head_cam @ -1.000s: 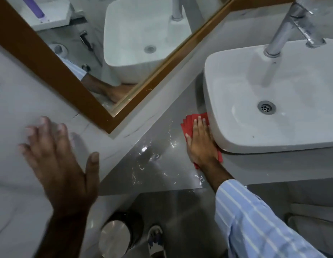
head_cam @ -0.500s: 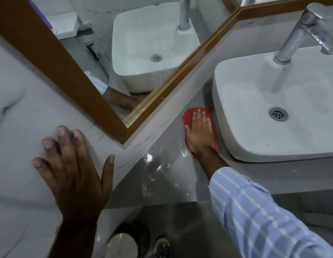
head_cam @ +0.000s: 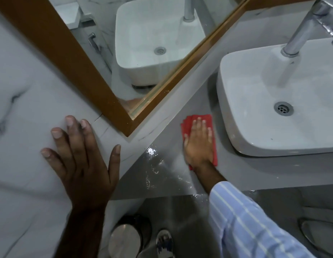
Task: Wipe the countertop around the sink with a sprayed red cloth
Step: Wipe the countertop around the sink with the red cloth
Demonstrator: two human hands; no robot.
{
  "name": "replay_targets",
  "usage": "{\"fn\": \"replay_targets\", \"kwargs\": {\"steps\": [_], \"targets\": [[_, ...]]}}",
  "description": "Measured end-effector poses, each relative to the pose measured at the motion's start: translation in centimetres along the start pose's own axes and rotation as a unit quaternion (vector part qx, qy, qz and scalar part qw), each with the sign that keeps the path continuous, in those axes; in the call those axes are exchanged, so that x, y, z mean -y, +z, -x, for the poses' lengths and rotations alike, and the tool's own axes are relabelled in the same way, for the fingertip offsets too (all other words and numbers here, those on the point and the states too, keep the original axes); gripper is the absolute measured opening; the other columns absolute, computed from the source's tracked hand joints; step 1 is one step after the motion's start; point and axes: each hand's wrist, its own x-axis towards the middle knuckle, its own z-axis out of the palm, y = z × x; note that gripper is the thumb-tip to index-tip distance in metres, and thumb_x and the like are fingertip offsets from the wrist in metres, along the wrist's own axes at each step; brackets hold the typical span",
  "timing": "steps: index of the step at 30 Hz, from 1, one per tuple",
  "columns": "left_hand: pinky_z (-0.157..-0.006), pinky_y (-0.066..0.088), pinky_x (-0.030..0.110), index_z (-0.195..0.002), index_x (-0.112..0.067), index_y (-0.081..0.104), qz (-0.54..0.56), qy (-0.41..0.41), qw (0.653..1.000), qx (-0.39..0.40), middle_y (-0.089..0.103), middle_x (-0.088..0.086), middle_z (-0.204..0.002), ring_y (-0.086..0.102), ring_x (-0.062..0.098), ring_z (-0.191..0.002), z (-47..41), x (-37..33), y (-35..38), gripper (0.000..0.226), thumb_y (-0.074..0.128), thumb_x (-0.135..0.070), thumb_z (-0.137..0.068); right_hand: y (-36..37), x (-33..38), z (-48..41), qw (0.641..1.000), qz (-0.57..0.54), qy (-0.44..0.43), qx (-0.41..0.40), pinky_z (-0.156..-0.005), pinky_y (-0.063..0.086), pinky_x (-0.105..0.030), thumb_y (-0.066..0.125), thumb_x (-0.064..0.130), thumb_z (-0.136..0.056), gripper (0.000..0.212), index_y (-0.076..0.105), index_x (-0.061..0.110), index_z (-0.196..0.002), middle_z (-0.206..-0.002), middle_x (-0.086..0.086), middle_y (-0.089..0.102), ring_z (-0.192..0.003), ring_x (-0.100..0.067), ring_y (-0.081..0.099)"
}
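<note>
Countertop (head_cam: 171, 183) wiping is in progress and, by the evidence, partly complete. Wet streaks and glints lie on the grey surface at about seven o'clock from the red cloth (head_cam: 188, 123), toward the front edge; I judge that strip already covered. The narrow band between the basin and the back wall, at twelve o'clock from the cloth, looks dull and dry and is probably still to do. Whether the surface on the far side of the sink (head_cam: 245, 138) has been treated cannot be told; it is out of frame.

The cloth is folded into a flat pad of several layers, bright red, lying on the countertop just beside the sink's left wall at roughly nine o'clock from the drain. No spray bottle is in view.

The right hand (head_cam: 198, 144) lies palm-down on the cloth, fingers extended and close together, pressing rather than gripping. The left hand (head_cam: 82, 161) is spread flat against the marble wall (head_cam: 22, 108) at nine o'clock, fingers apart, holding nothing, apparently as a brace.
</note>
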Motion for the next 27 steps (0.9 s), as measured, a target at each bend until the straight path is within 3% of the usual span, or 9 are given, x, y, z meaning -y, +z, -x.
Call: {"fn": "replay_targets", "kwargs": {"steps": [4, 7, 9, 13, 17, 19, 22, 24, 27], "targets": [[-0.132, -0.013, 0.044, -0.165, -0.002, 0.023, -0.007, -0.011, 1.0, 0.0, 0.024, 0.022, -0.169, -0.014, 0.022, -0.163, -0.2, -0.3, 0.0, 0.082, 0.05, -0.051, -0.104, 2.6, 5.5, 7.0, 0.979, -0.02, -0.199, 0.039, -0.126, -0.004, -0.042, 0.041, 0.043, -0.107, 0.068, 0.023, 0.01, -0.164, -0.172, -0.012, 0.023, -0.16, -0.029, 0.015], [-0.132, -0.013, 0.043, -0.165, -0.002, 0.023, -0.005, -0.01, 1.0, -0.001, 0.026, 0.024, -0.169, -0.01, 0.025, -0.164, -0.2, -0.4, -0.4, 0.081, 0.05, -0.05, -0.105, 3.7, 7.7, 11.7, 0.906, 0.025, -0.407, 0.114, -0.13, 0.008, -0.045, 0.036, 0.044, -0.108, 0.066, 0.022, 0.011, -0.164, -0.173, -0.01, 0.022, -0.161, -0.027, 0.014], [-0.132, -0.013, 0.043, -0.166, -0.003, 0.021, -0.004, -0.008, 1.0, -0.001, 0.026, 0.024, -0.17, -0.01, 0.024, -0.164, -0.2, -0.2, -0.5, 0.081, 0.051, -0.049, -0.105, 3.4, 6.6, 12.3, 0.876, 0.04, -0.463, 0.129, -0.131, 0.013, -0.044, 0.033, 0.046, -0.109, 0.066, 0.019, 0.013, -0.164, -0.174, -0.008, 0.019, -0.161, -0.025, 0.014], [-0.132, -0.013, 0.041, -0.167, -0.007, 0.015, 0.005, -0.011, 1.0, 0.003, 0.011, 0.015, -0.174, -0.015, 0.019, -0.163, 0.0, 0.0, -0.5, 0.083, 0.049, -0.05, -0.105, 1.8, 1.4, 10.8, 0.942, 0.013, -0.331, 0.053, -0.125, 0.032, -0.048, 0.052, 0.046, -0.102, 0.067, 0.038, 0.012, -0.159, -0.167, -0.009, 0.036, -0.154, -0.026, 0.035], [-0.131, -0.014, 0.041, -0.168, -0.009, 0.013, 0.017, -0.009, 1.0, 0.007, -0.012, 0.001, -0.176, -0.017, 0.019, -0.163, 0.1, 0.1, -0.1, 0.084, 0.046, -0.053, -0.105, 0.8, -6.4, 11.4, 0.991, 0.046, -0.124, 0.0, -0.129, 0.022, -0.048, 0.03, 0.045, -0.108, 0.066, 0.023, 0.012, -0.164, -0.173, -0.008, 0.021, -0.16, -0.025, 0.019], [-0.132, -0.01, 0.045, -0.168, -0.01, 0.012, 0.033, -0.01, 0.999, 0.008, -0.011, 0.001, -0.177, -0.016, 0.02, -0.163, 0.4, 0.1, 0.2, 0.084, 0.046, -0.054, -0.105, 0.4, -7.8, 11.9, 0.999, 0.041, -0.004, -0.027, -0.128, 0.024, -0.049, 0.024, 0.043, -0.107, 0.066, 0.025, 0.008, -0.163, -0.172, -0.012, 0.024, -0.159, -0.028, 0.023], [-0.127, 0.018, 0.067, -0.168, -0.012, 0.014, 0.078, -0.034, 0.996, 0.028, 0.012, 0.012, -0.176, 0.007, 0.035, -0.163, 0.7, 0.0, 0.6, 0.082, 0.046, -0.054, -0.106, 0.7, -3.1, 11.4, 0.991, -0.002, 0.12, -0.052, -0.126, 0.027, -0.052, 0.026, 0.036, -0.105, 0.065, 0.028, 0.002, -0.161, -0.169, -0.018, 0.029, -0.156, -0.033, 0.03], [-0.119, 0.03, 0.072, -0.168, -0.012, 0.015, 0.09, -0.044, 0.994, 0.034, 0.022, 0.019, -0.173, 0.021, 0.043, -0.158, 0.9, -0.1, 0.8, 0.082, 0.046, -0.054, -0.106, 1.6, 1.2, 11.0, 0.998, -0.007, 0.05, -0.037, -0.126, 0.028, -0.053, 0.027, 0.036, -0.106, 0.064, 0.032, 0.002, -0.16, -0.167, -0.019, 0.032, -0.154, -0.035, 0.034], [-0.117, 0.031, 0.073, -0.168, -0.012, 0.013, 0.086, -0.037, 0.995, 0.032, 0.024, 0.021, -0.172, 0.024, 0.046, -0.156, 0.9, -0.1, 1.0, 0.082, 0.045, -0.053, -0.106, 3.1, 5.8, 10.6, 0.982, -0.015, -0.183, 0.051, -0.128, 0.015, -0.048, 0.035, 0.04, -0.107, 0.065, 0.027, 0.006, -0.162, -0.171, -0.014, 0.027, -0.158, -0.033, 0.024]]}}
